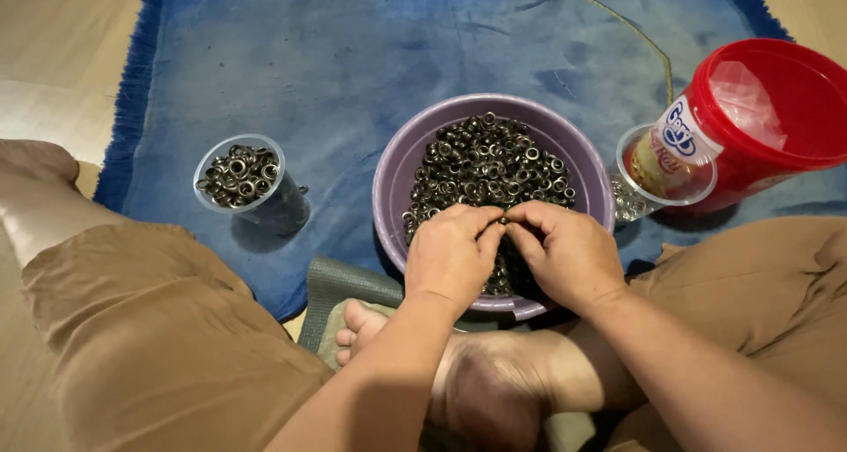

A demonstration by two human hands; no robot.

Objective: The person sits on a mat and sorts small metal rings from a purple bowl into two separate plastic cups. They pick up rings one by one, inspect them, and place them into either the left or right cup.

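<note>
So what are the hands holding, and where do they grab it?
Both hands, left and right, pinch one small dark metal ring between their fingertips, over the purple bowl of rings. Which part they grip is too small to tell.

Open blue fringed cloth mat (353,55) lies beyond my round purple plastic bowl (393,174); clear plastic cup of metal eyelets (240,174) flanks left, red plastic bucket (768,108) and second clear cup (666,165) crowd right.

Purple bowl (393,174) of dark metallic eyelets (494,165), faded blue fringed mat (353,55), clear cup (240,177) of dark eyelets, red tub (768,117), tan shorts (159,328), beige floor (53,37)
</note>
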